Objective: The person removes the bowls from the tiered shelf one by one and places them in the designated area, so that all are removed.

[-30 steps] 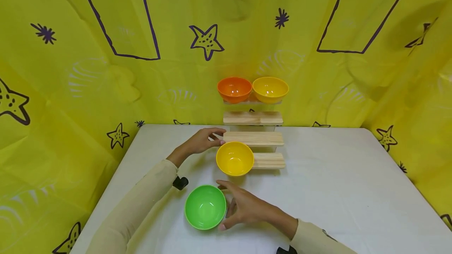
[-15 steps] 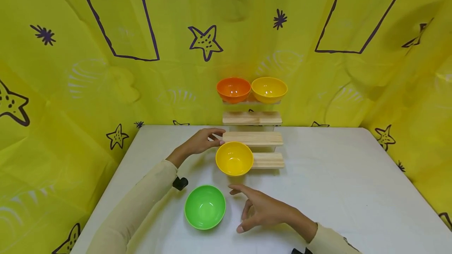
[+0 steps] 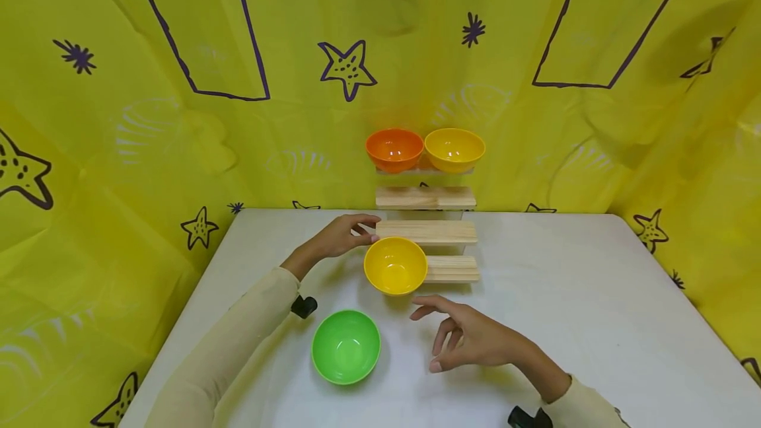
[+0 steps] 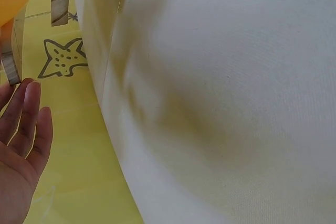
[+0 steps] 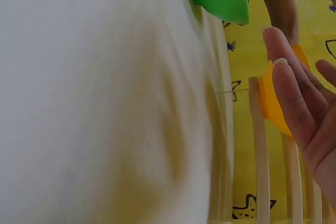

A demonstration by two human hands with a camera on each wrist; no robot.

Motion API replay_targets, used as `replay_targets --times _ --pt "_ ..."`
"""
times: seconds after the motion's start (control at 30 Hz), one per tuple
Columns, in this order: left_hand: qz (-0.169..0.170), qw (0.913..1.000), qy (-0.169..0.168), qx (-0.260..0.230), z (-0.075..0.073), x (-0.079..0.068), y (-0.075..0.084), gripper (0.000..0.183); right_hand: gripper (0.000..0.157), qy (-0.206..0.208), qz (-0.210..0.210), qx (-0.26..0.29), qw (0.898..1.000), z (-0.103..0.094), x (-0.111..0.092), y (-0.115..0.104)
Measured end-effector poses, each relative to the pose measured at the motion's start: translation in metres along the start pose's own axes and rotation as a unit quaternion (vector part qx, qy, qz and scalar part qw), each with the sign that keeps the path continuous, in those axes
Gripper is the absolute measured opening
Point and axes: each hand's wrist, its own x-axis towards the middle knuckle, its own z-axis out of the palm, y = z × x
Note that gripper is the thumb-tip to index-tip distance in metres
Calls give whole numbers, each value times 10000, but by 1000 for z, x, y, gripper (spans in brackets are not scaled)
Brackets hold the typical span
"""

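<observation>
A stepped wooden stand (image 3: 427, 232) rises at the back of the table. At the left end of its second plank, my left hand (image 3: 340, 236) holds the edge between thumb and fingers; the left wrist view shows the fingertips (image 4: 32, 88) against the wood. A yellow bowl (image 3: 396, 267) sits on the left part of the lowest step. Closer to me, a green bowl (image 3: 346, 347) stands upright on the table. My right hand (image 3: 478, 339) hovers to the right of both bowls, fingers loosely bent, holding nothing.
An orange bowl (image 3: 395, 150) and a second yellow bowl (image 3: 454, 150) stand side by side on the top step. White cloth covers the table (image 3: 571, 309). Yellow patterned sheeting (image 3: 285, 124) encloses the back and sides.
My right hand has drawn away to the right from the rim of the green bowl. The left hand, the bowls and the stand have stayed in place.
</observation>
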Motion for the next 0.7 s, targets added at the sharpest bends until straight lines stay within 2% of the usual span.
replay_targets --times 0.17,0.33,0.5,0.7 --pt "-59 10000 -32 -20 1 0 -1 50 79 712 -357 -343 9962 -9 -2 0" --pt "-50 10000 -31 -45 1 0 -1 50 77 1671 -393 -669 9829 -18 -1 0" --pt "-24 10000 -35 -20 0 -1 -1 51 80 2314 -17 -811 9695 -22 5 1" --pt "-12 10000 -38 -62 0 -1 -1 50 85 2632 391 -817 9605 -24 16 3"
